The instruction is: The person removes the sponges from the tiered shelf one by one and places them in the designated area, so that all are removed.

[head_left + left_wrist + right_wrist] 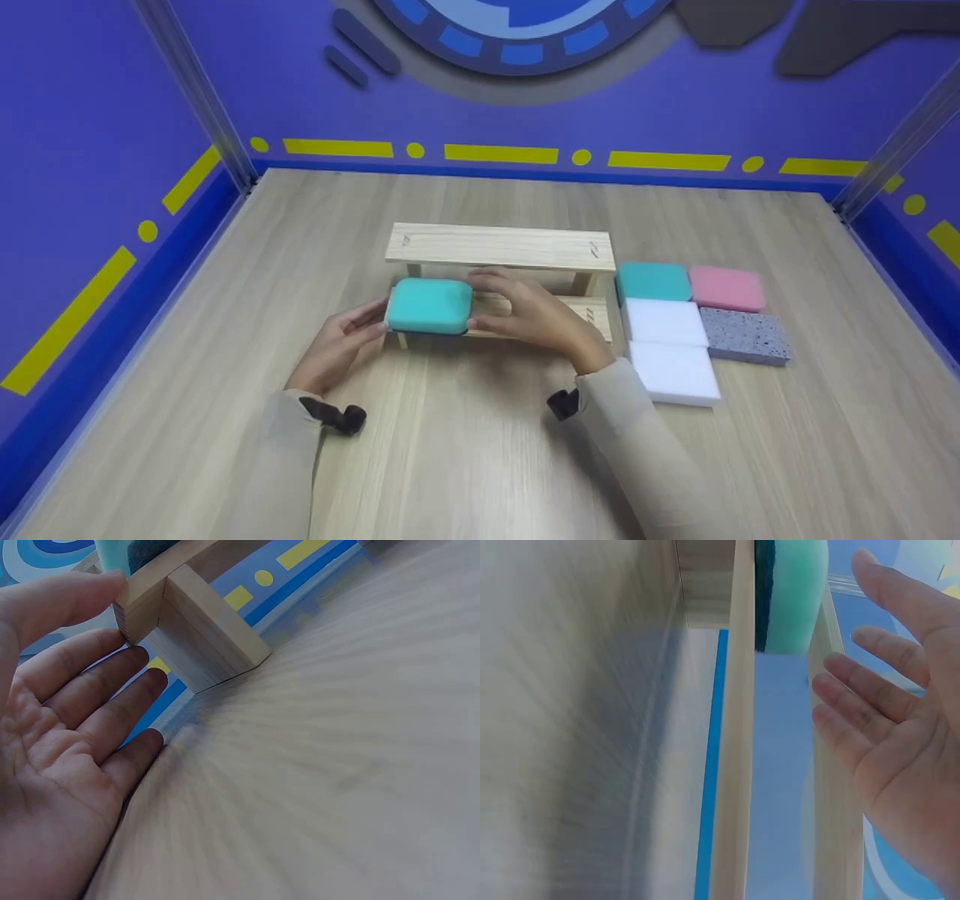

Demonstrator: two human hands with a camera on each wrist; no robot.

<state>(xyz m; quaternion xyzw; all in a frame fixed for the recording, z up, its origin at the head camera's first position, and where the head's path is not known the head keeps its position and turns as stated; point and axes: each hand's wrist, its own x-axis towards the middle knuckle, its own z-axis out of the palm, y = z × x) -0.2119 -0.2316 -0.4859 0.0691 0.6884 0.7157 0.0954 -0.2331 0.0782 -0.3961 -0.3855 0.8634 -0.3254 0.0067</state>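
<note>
A teal sponge [430, 306] with a dark scouring pad [763, 596] underneath lies on the left end of the lower plank of a two-step wooden stand [499, 246]. Beside that end is my left hand [336, 346]; in the left wrist view its thumb and forefinger tips touch the plank's end, and the other fingers extend straight. My right hand [536, 319] is over the lower plank, to the right of the sponge. The right wrist view shows its fingers spread and relaxed, apart from the sponge, with nothing held.
Right of the stand, a second teal sponge [654, 282], a pink sponge [726, 289], two white sponge blocks [664, 322] and a speckled grey block [744, 335] lie close together on the wooden table [480, 465]. Blue panels [517, 124] enclose the back and sides.
</note>
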